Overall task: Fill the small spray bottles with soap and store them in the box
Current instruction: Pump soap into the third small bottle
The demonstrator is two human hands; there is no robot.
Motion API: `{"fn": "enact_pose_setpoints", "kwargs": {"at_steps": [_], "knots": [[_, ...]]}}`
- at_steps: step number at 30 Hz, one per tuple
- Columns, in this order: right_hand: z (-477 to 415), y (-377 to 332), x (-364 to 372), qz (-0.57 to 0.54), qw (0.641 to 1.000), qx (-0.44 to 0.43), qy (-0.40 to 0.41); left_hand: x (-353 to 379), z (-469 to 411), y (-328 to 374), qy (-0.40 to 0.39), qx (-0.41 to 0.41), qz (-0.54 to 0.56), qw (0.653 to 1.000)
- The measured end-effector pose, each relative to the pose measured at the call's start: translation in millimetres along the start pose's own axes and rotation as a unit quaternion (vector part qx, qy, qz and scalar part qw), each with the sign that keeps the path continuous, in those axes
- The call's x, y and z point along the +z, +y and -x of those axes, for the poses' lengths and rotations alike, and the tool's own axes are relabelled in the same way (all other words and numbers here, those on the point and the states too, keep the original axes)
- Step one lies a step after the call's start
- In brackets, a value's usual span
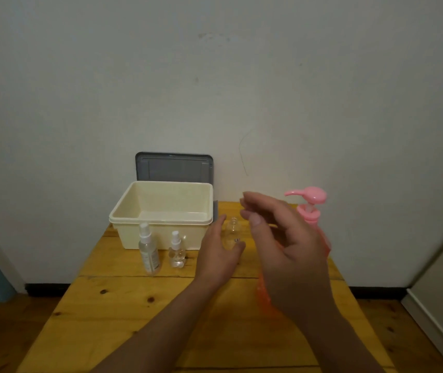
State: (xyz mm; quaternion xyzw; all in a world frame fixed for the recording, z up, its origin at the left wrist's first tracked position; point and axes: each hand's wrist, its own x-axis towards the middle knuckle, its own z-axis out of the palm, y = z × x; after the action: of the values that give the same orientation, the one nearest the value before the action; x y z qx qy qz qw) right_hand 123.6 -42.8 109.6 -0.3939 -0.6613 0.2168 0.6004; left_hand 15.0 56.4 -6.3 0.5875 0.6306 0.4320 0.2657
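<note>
Three small spray bottles stood near the far edge of the tabletop (134, 305). A tall spray bottle (148, 251) and a short spray bottle (176, 251), both capped, were just in front of the cream box (161, 220). The open bottle (232, 228), its neck bare, sat right of the box in the left hand (219, 254), finger and thumb curled round its sides. The right hand (285, 246) hovered above it, loosely curled; blur hid whether it pinched a cap. Thin clear plastic, probably light, easy to tip and slippery once soapy, so the body below the shoulder seemed the best hold. The box stood open with no bottle inside, its grey lid (174, 166) against the wall. A pink pump bottle (309, 203) waited at the far right corner; fill levels were unclear.
</note>
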Motion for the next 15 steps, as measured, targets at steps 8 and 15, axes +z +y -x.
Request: {"fn": "enact_pose_setpoints", "kwargs": {"at_steps": [8, 15], "knots": [[-19, -20, -30, -0.01, 0.996, -0.067, 0.066, 20, -4, 0, 0.002, -0.021, 0.012, 1.0], [-27, -12, -49, 0.002, 0.983, -0.103, 0.154, 32, -18, -3, 0.023, -0.064, 0.05, 0.996]]}}
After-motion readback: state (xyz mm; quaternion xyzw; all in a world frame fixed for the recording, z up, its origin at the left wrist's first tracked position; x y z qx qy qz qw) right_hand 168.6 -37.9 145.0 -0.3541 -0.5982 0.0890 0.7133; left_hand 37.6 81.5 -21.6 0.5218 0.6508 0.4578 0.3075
